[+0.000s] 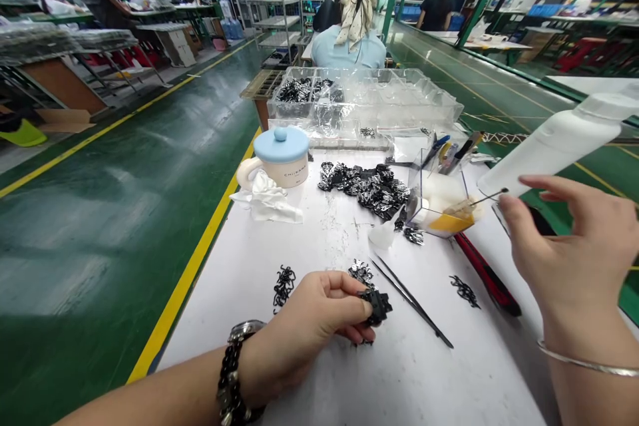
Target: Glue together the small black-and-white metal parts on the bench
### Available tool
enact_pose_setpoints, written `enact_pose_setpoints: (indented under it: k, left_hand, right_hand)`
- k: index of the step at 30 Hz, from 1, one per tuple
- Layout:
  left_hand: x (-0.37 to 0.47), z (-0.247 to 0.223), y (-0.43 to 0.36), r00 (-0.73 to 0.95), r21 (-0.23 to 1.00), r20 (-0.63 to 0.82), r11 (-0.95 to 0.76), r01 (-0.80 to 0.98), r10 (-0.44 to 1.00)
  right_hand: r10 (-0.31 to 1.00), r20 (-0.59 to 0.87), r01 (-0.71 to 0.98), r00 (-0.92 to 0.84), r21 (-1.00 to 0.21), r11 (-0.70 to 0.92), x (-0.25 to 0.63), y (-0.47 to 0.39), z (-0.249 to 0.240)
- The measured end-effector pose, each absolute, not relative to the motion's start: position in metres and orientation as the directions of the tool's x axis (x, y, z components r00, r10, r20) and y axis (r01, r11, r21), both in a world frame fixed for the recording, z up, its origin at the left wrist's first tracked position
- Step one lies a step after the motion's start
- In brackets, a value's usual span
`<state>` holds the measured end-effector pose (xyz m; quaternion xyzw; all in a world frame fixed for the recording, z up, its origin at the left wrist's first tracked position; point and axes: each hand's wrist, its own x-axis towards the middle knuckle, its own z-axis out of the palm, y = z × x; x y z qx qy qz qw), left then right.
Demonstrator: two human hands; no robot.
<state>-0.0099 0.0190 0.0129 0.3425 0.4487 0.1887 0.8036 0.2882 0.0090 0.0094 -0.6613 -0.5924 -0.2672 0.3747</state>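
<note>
Part [378, 308] — black, blocky, uneven-edged — pinched in left grip [319, 311]; right grip [574, 239] spread.

The single camera sits on the person's head, facing forward and down along the white table [239, 273]. The left hand [324, 309] and right hand [574, 239] are close before it. Its wide view runs past the plastic tray [367, 113] to a co-worker's back [329, 46], with green floor [164, 106] on the left and right.

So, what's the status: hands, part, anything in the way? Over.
Left hand pinching black part. Right hand open at thin stick, contact unclear. Tweezers lying between the hands, possibly in the way.
</note>
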Motion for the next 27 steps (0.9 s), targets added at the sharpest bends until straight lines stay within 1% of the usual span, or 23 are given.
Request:
enact_pose_setpoints:
  k: [1,2,3,4,5,7,9,10,11,13,15,19,24,27]
  left_hand:
    - [-0.010,0.013,0.019,0.525,0.718,-0.593,0.696,0.001,0.611]
    - [-0.010,0.013,0.019,0.523,0.717,-0.594,0.697,0.000,0.611]
    - [-0.010,0.014,0.018,0.523,0.715,-0.595,0.699,-0.002,0.610]
    - [-0.011,0.015,0.018,0.523,0.712,-0.597,0.702,-0.004,0.608]
    - [-0.011,0.015,0.018,0.524,0.709,-0.598,0.705,-0.006,0.607]
    - [-0.011,0.017,0.018,0.521,0.703,-0.605,0.711,-0.006,0.602]
    - [-0.011,0.018,0.018,0.522,0.697,-0.611,0.717,-0.001,0.595]
    - [-0.011,0.019,0.018,0.525,0.694,-0.612,0.720,0.000,0.591]
    - [-0.012,0.019,0.018,0.532,0.691,-0.612,0.723,-0.001,0.585]
    - [-0.012,0.019,0.018,0.551,0.685,-0.605,0.728,-0.007,0.575]
    - [-0.012,0.020,0.017,0.565,0.676,-0.604,0.737,-0.009,0.562]
    - [-0.012,0.020,0.016,0.581,0.654,-0.615,0.756,-0.003,0.534]
    - [-0.013,0.018,0.015,0.593,0.628,-0.620,0.778,-0.018,0.514]
    - [-0.013,0.018,0.015,0.596,0.635,-0.613,0.772,-0.017,0.518]
  right_hand:
    - [0.528,0.833,0.985,0.164,-0.172,-0.035,0.282,0.007,0.012]
    - [0.466,0.869,0.983,0.168,-0.183,-0.012,0.275,0.005,0.013]
    - [0.423,0.891,0.977,0.163,-0.207,0.060,0.267,0.003,0.015]
    - [0.414,0.897,0.957,0.155,-0.241,0.163,0.257,0.001,0.016]
    - [0.442,0.887,0.919,0.137,-0.280,0.278,0.247,-0.003,0.016]
    - [0.614,0.789,0.815,-0.001,-0.356,0.458,0.227,-0.010,0.016]
    - [0.734,0.644,0.732,-0.217,-0.391,0.559,0.209,-0.018,0.016]
    - [0.762,0.573,0.705,-0.300,-0.405,0.582,0.202,-0.022,0.016]
    - [0.781,0.513,0.691,-0.357,-0.418,0.590,0.196,-0.025,0.017]
    - [0.808,0.418,0.682,-0.414,-0.446,0.580,0.189,-0.029,0.017]
    - [0.811,0.383,0.672,-0.442,-0.458,0.582,0.185,-0.031,0.017]
    - [0.805,0.390,0.655,-0.446,-0.470,0.591,0.183,-0.031,0.015]
    - [0.815,0.345,0.666,-0.465,-0.471,0.579,0.183,-0.030,0.016]
    - [0.804,0.374,0.647,-0.462,-0.478,0.594,0.183,-0.029,0.016]
